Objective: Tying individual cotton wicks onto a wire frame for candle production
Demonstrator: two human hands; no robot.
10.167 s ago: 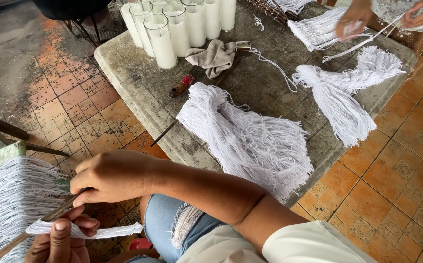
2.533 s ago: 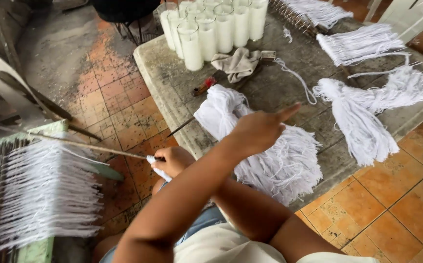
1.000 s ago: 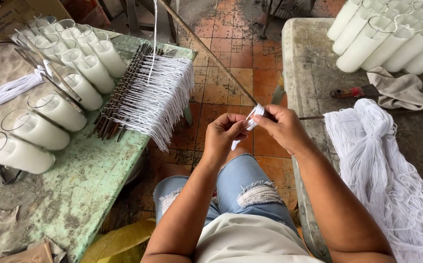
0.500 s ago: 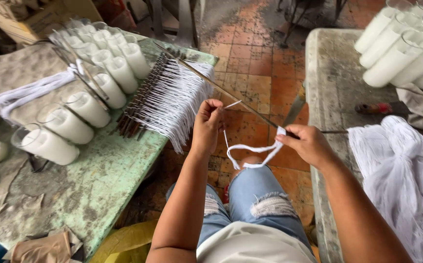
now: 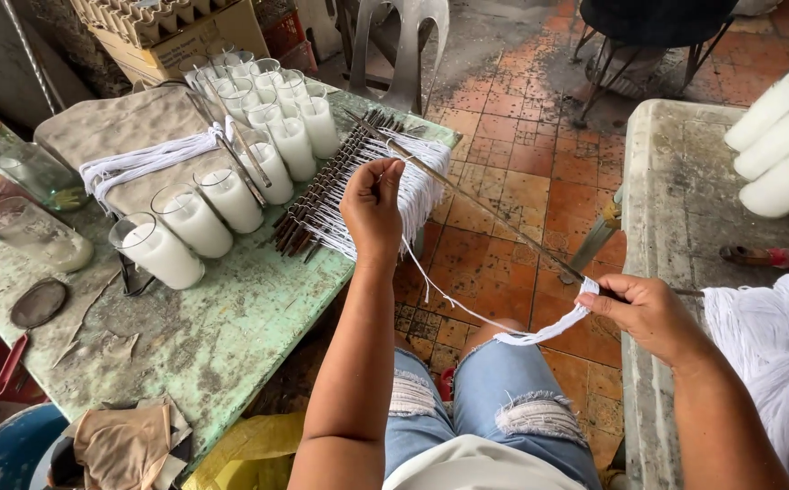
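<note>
— Wicks first: what is seen of them?

— A thin white cotton strand (image 5: 467,313) is stretched in a sagging line between both hands. Its far end is pinched between the fingertips of the left hand (image 5: 372,207), raised over the rack (image 5: 340,186); its near end, a small looped bunch, is gripped by the closed right hand (image 5: 650,308) at the right, above the knees. A long thin rod (image 5: 476,200) is also held under the right fingers and runs up-left across the rack.

— And the rack itself?

— A row of dark metal bars is laid on the worn green table (image 5: 222,327), with a fringe of white wicks draped over it. Just left of it, glass jars (image 5: 231,195) filled with smooth white wax are lined up in rows. A loose heap of white wicks (image 5: 775,354) is seen on the grey concrete table at the right, with more wax jars at its far corner.

— What is changed from half a second ago?

— The hands have been drawn further apart: the left has been lifted onto the rack, the strand has been pulled longer and straighter, and the loop is now smaller at the right hand.
</note>
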